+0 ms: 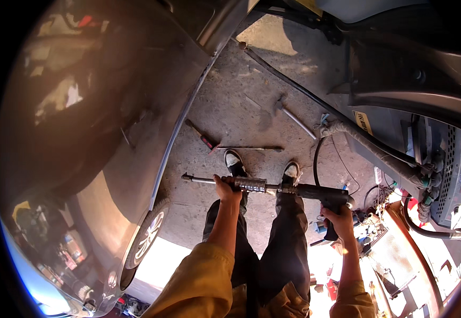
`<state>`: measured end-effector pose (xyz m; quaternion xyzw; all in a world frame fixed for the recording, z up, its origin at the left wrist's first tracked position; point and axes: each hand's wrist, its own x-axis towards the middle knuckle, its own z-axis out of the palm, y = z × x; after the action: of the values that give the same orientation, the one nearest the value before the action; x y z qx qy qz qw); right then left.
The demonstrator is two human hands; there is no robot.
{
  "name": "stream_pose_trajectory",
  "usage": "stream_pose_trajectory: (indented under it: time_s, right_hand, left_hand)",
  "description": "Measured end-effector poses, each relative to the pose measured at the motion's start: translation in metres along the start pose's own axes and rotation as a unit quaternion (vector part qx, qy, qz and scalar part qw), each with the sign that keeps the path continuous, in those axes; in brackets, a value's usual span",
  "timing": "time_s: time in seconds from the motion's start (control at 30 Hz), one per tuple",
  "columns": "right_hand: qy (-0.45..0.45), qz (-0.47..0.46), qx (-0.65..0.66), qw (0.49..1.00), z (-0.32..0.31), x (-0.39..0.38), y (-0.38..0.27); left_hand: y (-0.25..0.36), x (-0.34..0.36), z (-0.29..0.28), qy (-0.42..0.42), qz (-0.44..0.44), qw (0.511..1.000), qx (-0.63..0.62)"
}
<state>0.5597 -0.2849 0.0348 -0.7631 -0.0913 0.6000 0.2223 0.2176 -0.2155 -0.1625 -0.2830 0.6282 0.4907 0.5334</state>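
A slide-hammer puller gun (311,191) lies crosswise in front of my legs, its thin metal shaft and hooked tip pointing left toward the car body. My left hand (227,188) is closed around the tool just left of its ridged metal cylinder. On the right, my right hand (340,221) wraps the black pistol grip; part of that grip is hidden by the fingers. Both forearms rise from the lower edge in yellow-brown sleeves. The tip hangs in the air, apart from the car panel (108,122).
A hammer (298,121), a red-handled tool (205,139) and a metal rod (251,148) lie on the concrete floor. A thick black hose (294,86) runs to a grey machine (455,180) with red switches. Cluttered parts (371,225) sit low right; a car wheel (150,233) is left.
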Motion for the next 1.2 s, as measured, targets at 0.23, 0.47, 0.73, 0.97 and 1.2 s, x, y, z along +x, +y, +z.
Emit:
stream_pose_trajectory:
  time_s: [0.23, 0.47, 0.73, 0.97, 1.2]
  right_hand:
    - [-0.224, 0.113, 0.051, 0.967, 0.032, 0.145, 0.134]
    - [-0.171, 0.132, -0.052, 0.975, 0.053, 0.272, 0.234]
    - [-0.177, -0.014, -0.345, 0.921, 0.06, 0.397, 0.205]
    - [0.051, -0.325, -0.509, 0.795, 0.093, 0.355, 0.096]
    - [0.366, -0.744, 0.139, 0.541, -0.001, 0.181, -0.16]
  left_hand:
    - [-0.004, 0.103, -0.124, 0.079, -0.012, 0.997, 0.002]
    - [-0.044, 0.233, -0.164, 0.079, -0.037, 0.995, 0.052]
    - [-0.08, 0.336, -0.129, 0.015, -0.097, 0.989, 0.11]
    - [-0.075, 0.405, -0.116, 0.041, -0.038, 0.97, 0.237]
    - [-0.015, 0.383, -0.139, -0.11, -0.028, 0.842, 0.528]
